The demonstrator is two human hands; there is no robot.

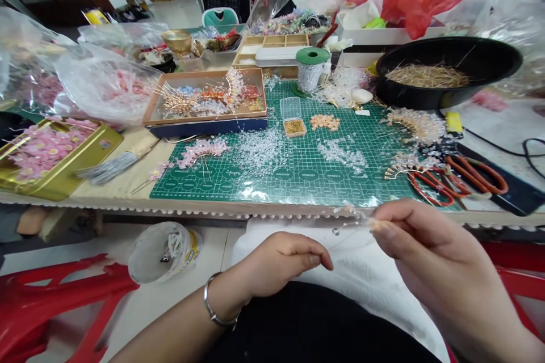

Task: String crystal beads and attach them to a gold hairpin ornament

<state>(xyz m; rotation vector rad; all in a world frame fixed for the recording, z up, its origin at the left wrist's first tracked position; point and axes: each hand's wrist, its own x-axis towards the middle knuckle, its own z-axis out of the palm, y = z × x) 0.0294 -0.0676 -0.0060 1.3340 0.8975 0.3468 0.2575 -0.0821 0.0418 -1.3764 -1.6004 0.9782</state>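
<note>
Right hand (419, 249): thumb and index finger pinched on the right end of a clear beaded piece (361, 217). Piece sits just off those fingertips, on the side towards the left hand (287, 264), in the air near the table's front edge. Looks like small transparent beads or petals on fine strands, glassy, loosely bunched. One rounder shiny bead (336, 232) shows at its lower left. Blurred, so exact bead count and wire joints can't be read.

Orientation: long axis roughly sideways, across the person's front. Held end at right fingertips, free end pointing left, to a spot beyond the left fingertips. A fine strand slants down-left below it.

Left hand: fingers bent, thumb alongside the index, well apart from the right hand. Can't tell whether it grips a strand.

Around: green cutting mat (298, 188) beyond both hands. Loose clear beads (343, 154) on it, ahead of the right hand. Red-handled scissors (431, 188) just beyond the right hand. Pink flower spray (202, 153) ahead and left of the left hand.
</note>
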